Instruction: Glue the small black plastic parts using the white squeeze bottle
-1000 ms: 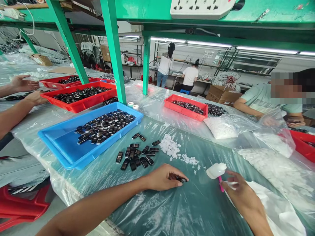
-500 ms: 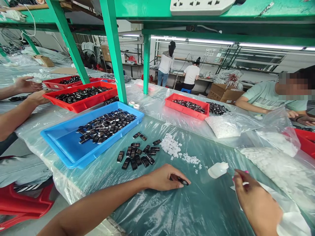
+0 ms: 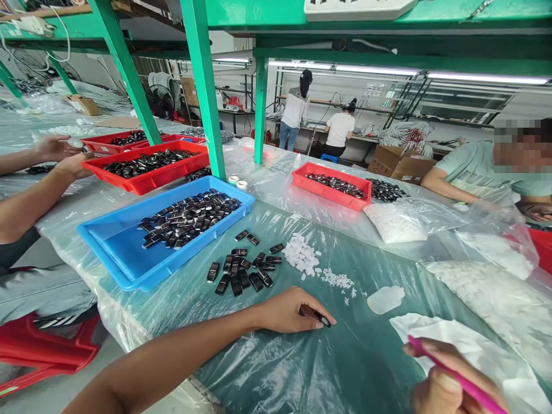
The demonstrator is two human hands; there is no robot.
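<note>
My left hand (image 3: 287, 311) rests on the plastic-covered table, thumb and fingers closed on a small black casing (image 3: 322, 319) with a pale end. Near the lower right edge, my right hand (image 3: 444, 382) grips a slim pink pen-like tool (image 3: 463, 382), its tip pointing up and left. Beyond that hand lies a white sheet (image 3: 425, 326), paper or cloth. A translucent white bottle (image 3: 385, 300) lies on its side between the two hands. Past my left hand are loose black casings (image 3: 241, 275), a heap of white pieces (image 3: 301, 255) and smaller white bits (image 3: 337, 280).
A blue tray (image 3: 107, 247) of black casings stands at left, with a red tray (image 3: 146, 185) behind it. Another red tray (image 3: 330, 195) is farther back. Bags of white pieces (image 3: 487, 305) line the right side. Green posts (image 3: 202, 92) rise from the table; co-workers sit at both sides.
My right hand has drawn back toward the lower right, turning so the pink tool now shows along its length. More of the white sheet is uncovered. My left hand stays nearly still.
</note>
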